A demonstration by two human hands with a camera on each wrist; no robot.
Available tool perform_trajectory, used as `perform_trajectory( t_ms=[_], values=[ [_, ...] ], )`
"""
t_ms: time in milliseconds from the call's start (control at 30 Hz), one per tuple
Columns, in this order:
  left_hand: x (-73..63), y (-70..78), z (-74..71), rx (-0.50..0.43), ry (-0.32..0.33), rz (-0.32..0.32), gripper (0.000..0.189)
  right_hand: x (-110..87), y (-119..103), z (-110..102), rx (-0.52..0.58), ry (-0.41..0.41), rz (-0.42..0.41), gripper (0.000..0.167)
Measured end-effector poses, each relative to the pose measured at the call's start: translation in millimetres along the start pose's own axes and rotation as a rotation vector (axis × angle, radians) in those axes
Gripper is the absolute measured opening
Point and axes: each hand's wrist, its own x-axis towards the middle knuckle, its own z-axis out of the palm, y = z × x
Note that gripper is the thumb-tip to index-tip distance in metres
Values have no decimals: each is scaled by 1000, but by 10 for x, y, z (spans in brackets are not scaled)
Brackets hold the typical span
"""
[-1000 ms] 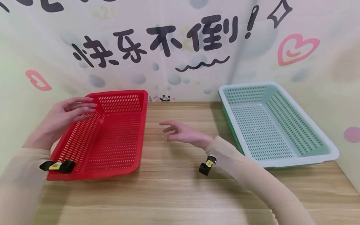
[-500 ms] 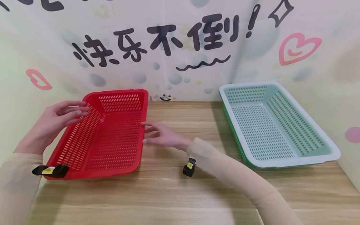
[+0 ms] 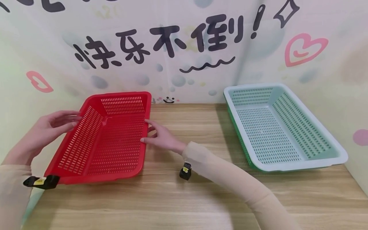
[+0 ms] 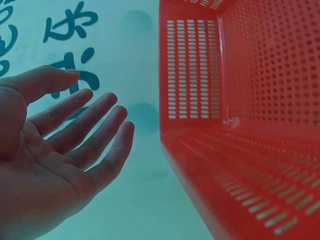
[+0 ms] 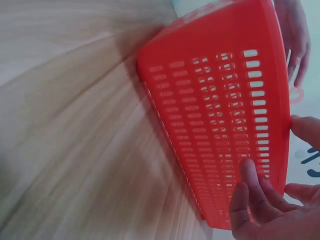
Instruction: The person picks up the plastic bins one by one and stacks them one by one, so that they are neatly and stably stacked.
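The red basket (image 3: 118,147) sits on the left of the wooden table (image 3: 187,204), its right edge pinched by the right hand (image 3: 162,135), while the left hand (image 3: 50,129), loose-fingered and holding nothing, stays just off its left edge. A wide strip of wood separates it from the pale green basket (image 3: 264,134). The black wrist strap (image 3: 41,182) covers its near-left corner, and upper lettering (image 3: 53,5) is cut off.

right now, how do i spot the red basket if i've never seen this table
Find the wood-grain table below the printed white backdrop. On its left half sits the red rectangular slotted plastic basket. Its red colour sets it apart from the pale green rectangular plastic basket at right.
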Motion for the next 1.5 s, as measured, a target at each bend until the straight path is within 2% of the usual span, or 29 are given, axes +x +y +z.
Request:
perform_trajectory(
  t_ms=[200,333,467,667,900,1233,1333,1500],
  values=[
    [-20,-166,-47,40,-8,-1,50,70,37,-16,32,47,-17,72],
    [-50,-258,-79,117,-19,-29,57,78,47,-26,28,43,-11,72],
    [-73,-320,-94,182,-62,-66,61,68,41,-36,29,39,-9,72],
    [-111,-506,-91,203,-94,-75,62,51,61,-29,40,30,-1,73],
    [-164,-756,-78,137,-89,-41,62,52,110,-4,75,30,-7,73],
    [-172,-880,28,79,-110,-99,61,33,122,34,102,20,6,73],
    [-173,-911,50,10,-117,-117,61,22,126,35,118,15,15,73],
    [-203,-937,68,-156,-134,-140,61,23,161,40,149,13,8,72]
  ],
)
